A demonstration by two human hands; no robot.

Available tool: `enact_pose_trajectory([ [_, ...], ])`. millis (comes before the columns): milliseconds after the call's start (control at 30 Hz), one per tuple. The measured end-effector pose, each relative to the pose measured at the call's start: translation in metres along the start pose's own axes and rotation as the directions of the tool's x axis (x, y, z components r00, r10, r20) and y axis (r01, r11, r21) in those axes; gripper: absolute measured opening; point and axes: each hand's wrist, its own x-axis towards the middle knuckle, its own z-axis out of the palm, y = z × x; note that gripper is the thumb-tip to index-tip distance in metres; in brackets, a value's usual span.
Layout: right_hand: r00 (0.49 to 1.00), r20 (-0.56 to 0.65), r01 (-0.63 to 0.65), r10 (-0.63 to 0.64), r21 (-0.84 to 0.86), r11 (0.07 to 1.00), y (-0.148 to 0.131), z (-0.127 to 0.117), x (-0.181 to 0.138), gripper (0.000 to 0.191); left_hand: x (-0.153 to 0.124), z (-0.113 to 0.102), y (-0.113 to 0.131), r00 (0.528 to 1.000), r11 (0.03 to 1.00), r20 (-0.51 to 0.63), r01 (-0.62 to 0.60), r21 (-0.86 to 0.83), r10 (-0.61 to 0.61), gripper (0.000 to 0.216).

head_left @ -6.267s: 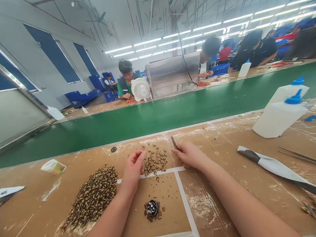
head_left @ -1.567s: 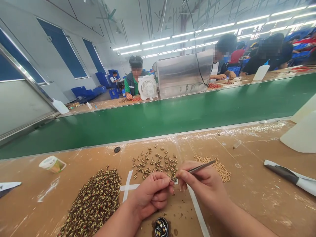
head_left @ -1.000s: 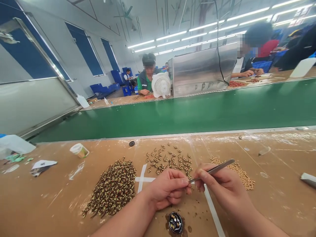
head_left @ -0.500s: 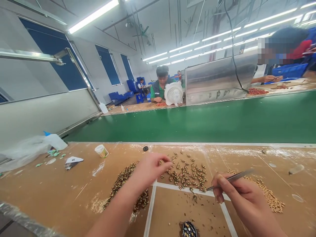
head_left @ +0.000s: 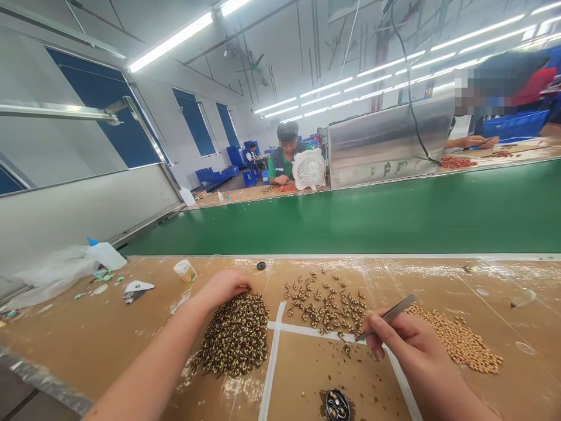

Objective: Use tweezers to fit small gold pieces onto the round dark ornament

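My left hand (head_left: 230,287) is at the far edge of a heap of small dark-and-gold pieces (head_left: 236,339). Its fingers are curled down and together, and their tips are hidden, so I cannot make out what they hold. A pair of metal tweezers (head_left: 394,310) rests in the closed fingers of my right hand (head_left: 394,339). The tweezer tips point left, close to the near edge of a scatter of small gold-and-dark pieces with thin stems (head_left: 324,301). Below them, a round black dish (head_left: 337,404) contains liquid and a few light bits.
Right of my right hand lies a heap of tan beads (head_left: 460,339). White tape strips (head_left: 272,368) mark the brown tabletop. A paper cup (head_left: 185,271), a black cap (head_left: 261,265) and a white bottle (head_left: 107,255) stand behind. Beyond runs a green belt (head_left: 350,216), with people seated across it.
My left hand has moved left from the scattered pieces to the dark-and-gold heap. My right hand, still with the tweezers, has shifted slightly left.
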Motion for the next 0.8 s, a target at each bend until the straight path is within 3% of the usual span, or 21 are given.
enact_pose_trajectory([
  [133,0.999,0.022,-0.028,0.027,0.04,0.999,0.0,0.005,-0.001,0.053,0.005,-0.001,0.001,0.997,0.995,0.022,-0.078,0.056,0.077,0.022],
  [233,0.986,0.147,-0.081,0.073,0.051,0.995,0.005,0.012,-0.004,0.058,0.01,0.001,0.002,0.994,0.991,0.018,-0.105,0.079,0.104,0.023],
  [400,0.893,0.408,-0.182,0.189,-0.058,0.982,0.01,0.024,-0.013,0.056,0.02,0.002,0.001,0.993,0.991,0.009,-0.116,0.067,0.116,0.018],
  [533,0.864,0.48,-0.114,0.154,-0.111,0.987,0.011,0.027,-0.015,0.053,0.021,-0.009,0.006,0.999,0.999,-0.012,-0.033,0.001,0.033,0.015],
  [633,0.856,0.501,-0.058,0.128,-0.153,0.986,0.012,0.026,-0.014,0.052,0.018,-0.021,0.034,0.989,0.974,-0.128,0.044,-0.221,-0.074,0.013],
  [700,0.853,0.508,-0.035,0.119,-0.172,0.985,0.012,0.026,-0.013,0.051,0.016,-0.024,0.071,0.963,0.859,-0.212,0.035,-0.51,-0.165,0.014],
  [733,0.853,0.509,-0.029,0.118,-0.179,0.983,0.012,0.026,-0.012,0.051,0.017,-0.024,0.094,0.948,0.724,-0.229,0.003,-0.69,-0.223,0.017],
  [800,0.853,0.507,-0.026,0.12,-0.189,0.982,0.012,0.026,-0.013,0.052,0.021,-0.019,0.145,0.937,0.325,-0.195,-0.095,-0.941,-0.29,0.022],
])
